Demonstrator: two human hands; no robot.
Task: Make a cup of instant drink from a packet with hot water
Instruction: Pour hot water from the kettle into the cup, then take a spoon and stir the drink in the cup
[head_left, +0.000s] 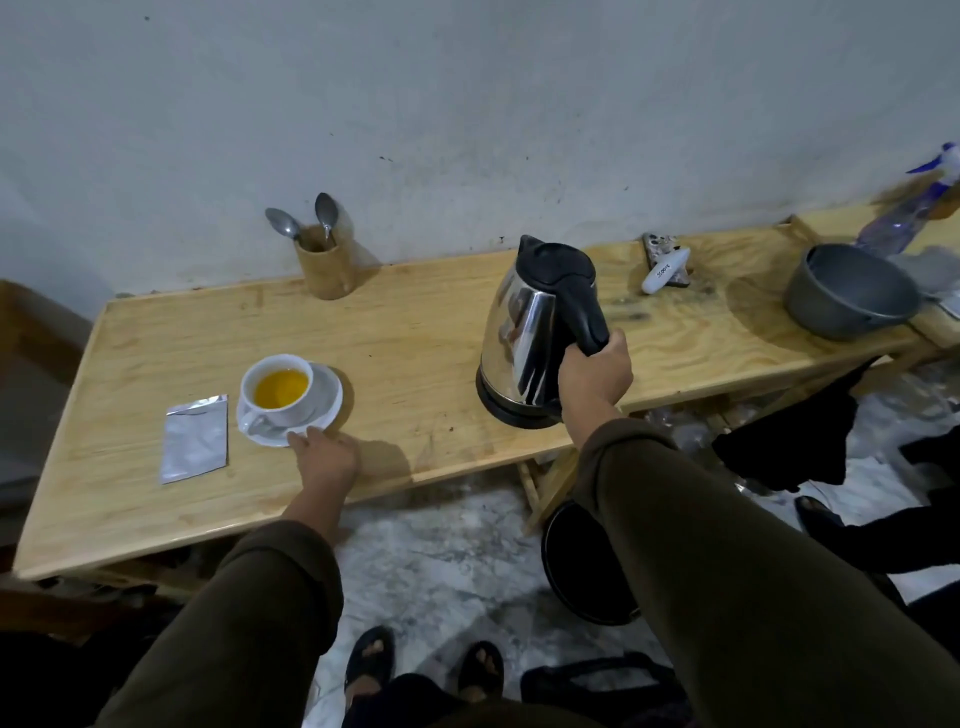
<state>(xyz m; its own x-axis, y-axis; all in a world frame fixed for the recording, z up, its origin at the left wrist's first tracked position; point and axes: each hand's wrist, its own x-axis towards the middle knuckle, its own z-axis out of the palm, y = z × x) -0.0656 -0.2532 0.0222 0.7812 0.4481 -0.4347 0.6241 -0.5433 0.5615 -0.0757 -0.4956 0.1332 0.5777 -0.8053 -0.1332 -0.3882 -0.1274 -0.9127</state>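
1. Against a pale, scuffed wall we see a long wooden table standing on a mottled floor.
2. On the table's left part, a white cup sits on a white saucer; the cup holds a yellow-orange liquid.
3. Just left of the saucer, a silver packet lies flat on the wood, apart from both hands.
4. At the back edge, a wooden holder carries two spoons, bowls upward.
5. To the far right we find a grey metal pot; we cannot tell what is inside it.
6. Our left hand rests on the table with its fingertips touching the saucer's near rim, fingers loosely spread and gripping nothing.
7. Our right hand is wrapped around the black handle of the steel kettle, whose base is on or just above the table, well to the right of the cup.
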